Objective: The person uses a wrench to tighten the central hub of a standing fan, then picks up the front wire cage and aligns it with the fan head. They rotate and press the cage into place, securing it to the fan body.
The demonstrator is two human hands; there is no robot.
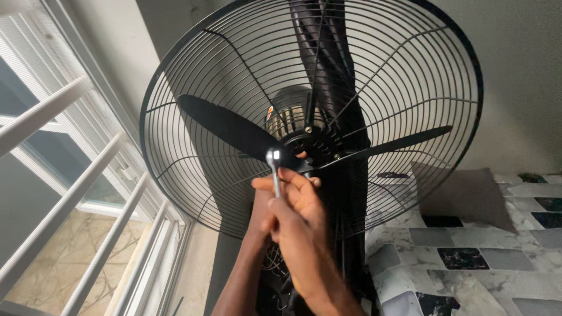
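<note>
Both hands (290, 205) grip a spanner (274, 167) at the fan hub (310, 143).

Place: a room in a home.
Bedding: patterned grey, white and black bedspread (468, 257) with a grey pillow (462, 196).
Window: white bars (64, 205) beside it.
Walls: plain wall (521, 76).
Appliance: black standing fan (310, 117).
</note>
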